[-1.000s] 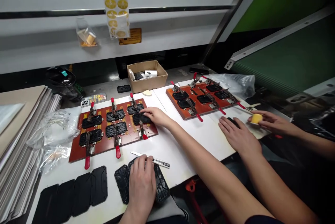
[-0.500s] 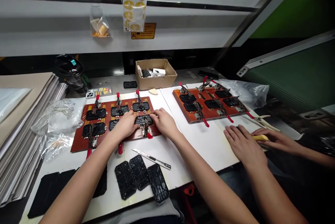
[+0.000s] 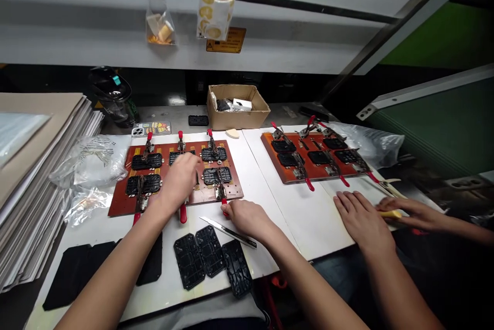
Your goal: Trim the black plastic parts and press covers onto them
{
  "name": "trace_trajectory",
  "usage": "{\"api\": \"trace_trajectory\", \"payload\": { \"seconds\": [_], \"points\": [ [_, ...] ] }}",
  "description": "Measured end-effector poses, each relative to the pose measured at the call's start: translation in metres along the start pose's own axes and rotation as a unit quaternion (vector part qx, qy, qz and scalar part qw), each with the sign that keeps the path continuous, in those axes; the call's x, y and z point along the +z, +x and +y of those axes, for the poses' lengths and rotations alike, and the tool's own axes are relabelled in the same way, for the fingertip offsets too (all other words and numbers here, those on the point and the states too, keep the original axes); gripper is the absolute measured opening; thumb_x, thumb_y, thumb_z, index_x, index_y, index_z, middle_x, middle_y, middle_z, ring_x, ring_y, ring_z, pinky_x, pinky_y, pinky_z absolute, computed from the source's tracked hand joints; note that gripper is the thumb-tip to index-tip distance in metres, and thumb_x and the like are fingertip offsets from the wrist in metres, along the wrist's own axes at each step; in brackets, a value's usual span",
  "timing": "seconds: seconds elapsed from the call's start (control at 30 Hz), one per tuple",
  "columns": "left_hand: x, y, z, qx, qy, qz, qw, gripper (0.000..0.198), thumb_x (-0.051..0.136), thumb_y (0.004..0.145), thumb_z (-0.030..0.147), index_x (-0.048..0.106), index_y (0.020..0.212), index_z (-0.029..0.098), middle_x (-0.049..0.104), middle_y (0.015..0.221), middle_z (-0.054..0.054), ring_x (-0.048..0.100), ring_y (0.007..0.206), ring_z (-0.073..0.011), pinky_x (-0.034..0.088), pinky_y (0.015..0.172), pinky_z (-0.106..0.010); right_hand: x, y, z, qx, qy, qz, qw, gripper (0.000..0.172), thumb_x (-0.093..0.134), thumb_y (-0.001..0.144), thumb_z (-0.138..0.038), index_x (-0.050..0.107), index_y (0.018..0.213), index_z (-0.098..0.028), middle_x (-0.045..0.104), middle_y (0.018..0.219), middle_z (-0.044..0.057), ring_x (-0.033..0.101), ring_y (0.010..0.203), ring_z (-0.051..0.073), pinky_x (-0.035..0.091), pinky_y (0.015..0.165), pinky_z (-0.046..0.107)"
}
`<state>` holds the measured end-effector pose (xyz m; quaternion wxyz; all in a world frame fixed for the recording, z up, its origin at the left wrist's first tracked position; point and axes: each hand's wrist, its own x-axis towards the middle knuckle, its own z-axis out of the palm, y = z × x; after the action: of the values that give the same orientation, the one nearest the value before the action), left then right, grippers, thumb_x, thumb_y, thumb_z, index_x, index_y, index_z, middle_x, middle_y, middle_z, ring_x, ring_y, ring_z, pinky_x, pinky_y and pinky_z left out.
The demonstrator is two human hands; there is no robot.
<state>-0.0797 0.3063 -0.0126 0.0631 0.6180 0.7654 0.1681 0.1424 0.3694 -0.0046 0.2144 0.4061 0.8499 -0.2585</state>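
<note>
A brown-red fixture board (image 3: 204, 194) holds several black ribbed plastic plates (image 3: 217, 176) under toggle clamps. My right hand (image 3: 247, 216) is closed round the red handle of the toggle clamp (image 3: 224, 206) at the board's lower right corner. That handle points toward me, and its clamp arm reaches over the lower right plate. Over the board's middle column hovers my left hand (image 3: 181, 178), its fingers loosely bent and apart, with nothing visible in them. It hides most of the lower middle plate. A utility knife (image 3: 227, 232) lies just below my right hand.
Loose black plates (image 3: 208, 250) lie in front, with dark flat pieces (image 3: 69, 273) leftward. A second clamp board (image 3: 289, 173) stands right, near a co-worker's hands (image 3: 365, 219), one holding a yellow-handled tool. A cardboard box (image 3: 239, 119), plastic bag (image 3: 92, 157) and paper stack (image 3: 73, 129) surround the boards.
My right hand has left the lower right plate's edge and come down onto the clamp's red handle. My left hand has moved off that plate, leftward over the middle column. The view has shifted slightly.
</note>
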Motion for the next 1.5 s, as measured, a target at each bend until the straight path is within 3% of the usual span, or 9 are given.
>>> {"api": "trace_trajectory", "payload": {
  "seconds": [0.23,0.5,0.67,0.8,0.9,0.97,1.1,1.23,1.5],
  "points": [
    [-0.011,-0.037,-0.059,-0.025,-0.005,-0.032,0.999,0.04,0.057,0.089,0.021,0.06,0.129,0.017,0.062,0.122,-0.01,0.059,0.113,-0.0257,0.048,0.101,-0.037,0.003,-0.015,-0.02,0.017,-0.081,0.077,0.994,0.045,0.039,0.103,-0.043,0.072,0.09,-0.014,0.072,0.09,0.019,0.068,0.088,0.035,0.047,0.074,0.039],
    [0.002,-0.039,-0.062,0.003,0.003,-0.037,0.999,0.035,0.055,0.092,0.022,0.067,0.124,0.015,0.065,0.127,-0.011,0.056,0.124,-0.0263,0.043,0.11,-0.039,0.015,-0.019,-0.097,-0.06,-0.043,0.132,0.989,0.054,0.032,0.102,-0.059,0.069,0.093,-0.021,0.072,0.088,0.01,0.068,0.083,0.026,0.042,0.066,0.03],
    [0.006,-0.043,-0.064,0.02,0.009,-0.043,0.999,0.038,0.044,0.096,0.018,0.063,0.129,0.011,0.055,0.142,-0.014,0.051,0.133,-0.0247,0.04,0.114,-0.038,0.007,-0.049,-0.088,-0.032,-0.073,0.141,0.987,0.048,0.038,0.101,-0.057,0.064,0.092,-0.019,0.071,0.086,0.011,0.068,0.08,0.028,0.04,0.064,0.032],
    [-0.013,-0.069,-0.045,-0.002,0.007,-0.005,1.0,0.042,0.04,0.095,0.012,0.056,0.134,0.012,0.055,0.142,-0.013,0.048,0.134,-0.024,0.037,0.116,-0.038,0.026,-0.094,-0.056,0.024,-0.113,0.092,0.989,0.041,0.059,0.093,-0.058,0.059,0.101,-0.018,0.067,0.092,0.011,0.067,0.085,0.031,0.044,0.066,0.035],
    [-0.022,-0.122,-0.009,-0.076,0.007,0.067,0.995,0.038,0.032,0.1,0.019,0.053,0.131,0.012,0.06,0.126,-0.016,0.053,0.122,-0.0287,0.042,0.107,-0.045,0.06,-0.114,-0.038,0.075,-0.094,0.084,0.989,0.039,0.068,0.088,-0.049,0.054,0.106,-0.017,0.063,0.102,0.012,0.064,0.095,0.032,0.049,0.074,0.039],
    [-0.013,-0.164,0.018,-0.073,-0.021,0.066,0.995,0.031,0.038,0.101,0.032,0.058,0.12,0.017,0.064,0.114,-0.012,0.058,0.108,-0.0272,0.049,0.095,-0.042,0.083,-0.118,-0.03,0.084,-0.068,0.116,0.987,0.03,0.065,0.091,-0.041,0.052,0.106,-0.018,0.06,0.106,0.011,0.062,0.095,0.029,0.051,0.077,0.04],
    [0.03,-0.218,0.05,-0.029,-0.02,-0.006,0.999,0.059,0.054,0.093,0.048,0.046,0.141,0.015,0.042,0.149,-0.018,0.041,0.137,-0.0352,0.045,0.106,-0.049,0.108,-0.116,-0.017,0.075,-0.041,0.183,0.979,0.032,0.063,0.092,-0.042,0.05,0.11,-0.019,0.055,0.108,0.011,0.06,0.096,0.029,0.051,0.081,0.043],
    [0.057,-0.216,0.054,-0.034,-0.024,-0.042,0.998,0.068,0.055,0.092,0.046,0.038,0.149,0.014,0.031,0.157,-0.018,0.032,0.144,-0.0361,0.041,0.112,-0.052,0.106,-0.111,-0.006,0.079,-0.046,0.185,0.978,0.029,0.059,0.094,-0.042,0.051,0.109,-0.019,0.055,0.106,0.01,0.06,0.089,0.028,0.051,0.078,0.042],
    [0.051,-0.194,0.067,-0.044,-0.145,-0.043,0.987,0.083,0.063,0.087,0.033,0.019,0.156,0.024,0.037,0.154,-0.013,0.033,0.143,-0.0321,0.036,0.116,-0.051,0.071,-0.091,0.014,0.04,-0.025,0.267,0.962,0.021,0.048,0.102,-0.04,0.057,0.104,-0.022,0.058,0.107,0.007,0.056,0.096,0.025,0.043,0.082,0.037]
  ]
}}
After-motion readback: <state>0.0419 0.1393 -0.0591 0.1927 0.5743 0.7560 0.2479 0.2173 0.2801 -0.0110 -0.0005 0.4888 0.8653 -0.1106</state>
